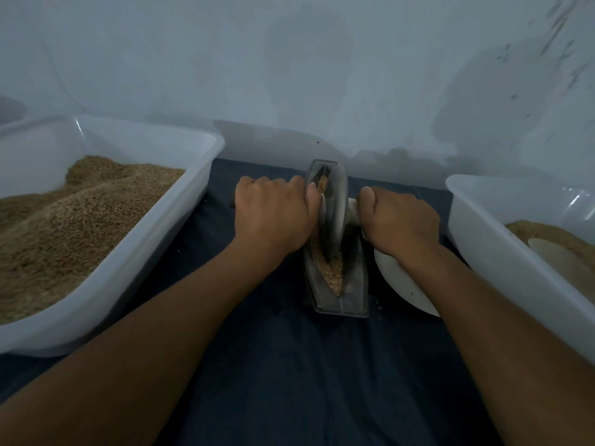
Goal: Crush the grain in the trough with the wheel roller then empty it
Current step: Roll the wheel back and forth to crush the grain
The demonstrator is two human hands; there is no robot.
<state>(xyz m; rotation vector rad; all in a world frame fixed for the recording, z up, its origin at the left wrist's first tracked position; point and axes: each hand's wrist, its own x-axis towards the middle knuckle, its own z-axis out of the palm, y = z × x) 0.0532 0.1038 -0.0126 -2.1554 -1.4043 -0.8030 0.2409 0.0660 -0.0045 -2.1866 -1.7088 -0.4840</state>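
A narrow grey trough [354, 294] lies lengthwise on the dark cloth, pointing away from me. Crushed tan grain [331, 275] fills its groove. The grey wheel roller [338, 207] stands upright in the groove near the far half. My left hand [273, 217] grips the roller's handle on the left side. My right hand [399, 220] grips the pale handle [352, 210] on the right side. Both fists hide most of the handle.
A big white tub [180, 226] heaped with brown grain sits at the left. Another white tub [483, 252] with a little crushed grain stands at the right. A white bowl [402, 284] lies under my right wrist. A pale wall rises just behind the trough.
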